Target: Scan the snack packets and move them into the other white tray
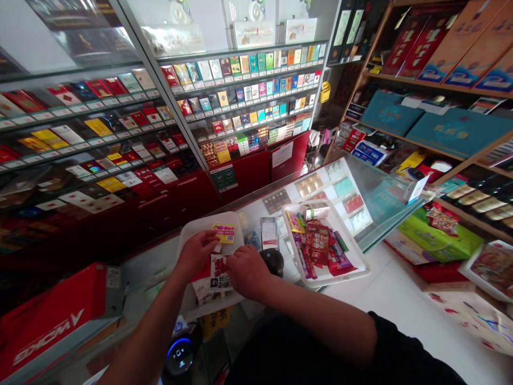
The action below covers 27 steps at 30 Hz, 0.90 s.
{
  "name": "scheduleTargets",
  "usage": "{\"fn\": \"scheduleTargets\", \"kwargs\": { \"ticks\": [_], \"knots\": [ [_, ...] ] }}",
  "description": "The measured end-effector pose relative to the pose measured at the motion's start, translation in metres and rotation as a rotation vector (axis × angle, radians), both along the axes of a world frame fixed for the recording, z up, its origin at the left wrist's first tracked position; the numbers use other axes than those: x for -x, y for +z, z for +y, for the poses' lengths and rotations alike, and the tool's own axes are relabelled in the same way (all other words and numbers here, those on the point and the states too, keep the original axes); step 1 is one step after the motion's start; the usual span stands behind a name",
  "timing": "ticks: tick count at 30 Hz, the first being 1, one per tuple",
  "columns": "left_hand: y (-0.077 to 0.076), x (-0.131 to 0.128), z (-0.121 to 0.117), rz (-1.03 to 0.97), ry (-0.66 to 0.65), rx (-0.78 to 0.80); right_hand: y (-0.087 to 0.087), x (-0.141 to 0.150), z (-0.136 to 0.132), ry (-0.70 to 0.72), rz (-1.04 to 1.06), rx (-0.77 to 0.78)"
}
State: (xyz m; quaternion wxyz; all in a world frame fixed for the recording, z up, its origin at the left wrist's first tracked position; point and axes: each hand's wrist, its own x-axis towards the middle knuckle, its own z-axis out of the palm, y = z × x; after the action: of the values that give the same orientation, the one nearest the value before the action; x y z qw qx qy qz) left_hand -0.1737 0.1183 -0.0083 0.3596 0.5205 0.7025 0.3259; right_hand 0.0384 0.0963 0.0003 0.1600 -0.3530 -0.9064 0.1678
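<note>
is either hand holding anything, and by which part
Right hand: seemingly the white packet, by its right edge. Left hand: at the left end of the yellow packet; grip unclear.

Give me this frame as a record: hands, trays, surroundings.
left hand: fingertips at yellow pack, grip unclear
right hand: fingertips at edge of white packet, grip unclear
left tray: white, packets inside, under both hands
right tray: white, snacks heaped inside
left foreground: red box
behind: rows of small packs
</note>
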Motion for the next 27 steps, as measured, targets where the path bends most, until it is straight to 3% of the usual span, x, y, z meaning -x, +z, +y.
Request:
{"fn": "scheduleTargets", "kwargs": {
  "ticks": [15, 22, 27],
  "knots": [
    [0.014, -0.096, 0.029, -0.046, -0.246, -0.046, -0.001, -0.072, 0.034, -0.371, 0.054, 0.032],
    [0.018, -0.137, 0.047, -0.007, -0.343, -0.056, -0.02, -0.113, 0.048, -0.577, 0.032, 0.101],
    [0.008, -0.165, 0.072, 0.123, -0.469, -0.121, -0.038, -0.137, 0.056, -0.735, -0.003, 0.173]
  ]
}}
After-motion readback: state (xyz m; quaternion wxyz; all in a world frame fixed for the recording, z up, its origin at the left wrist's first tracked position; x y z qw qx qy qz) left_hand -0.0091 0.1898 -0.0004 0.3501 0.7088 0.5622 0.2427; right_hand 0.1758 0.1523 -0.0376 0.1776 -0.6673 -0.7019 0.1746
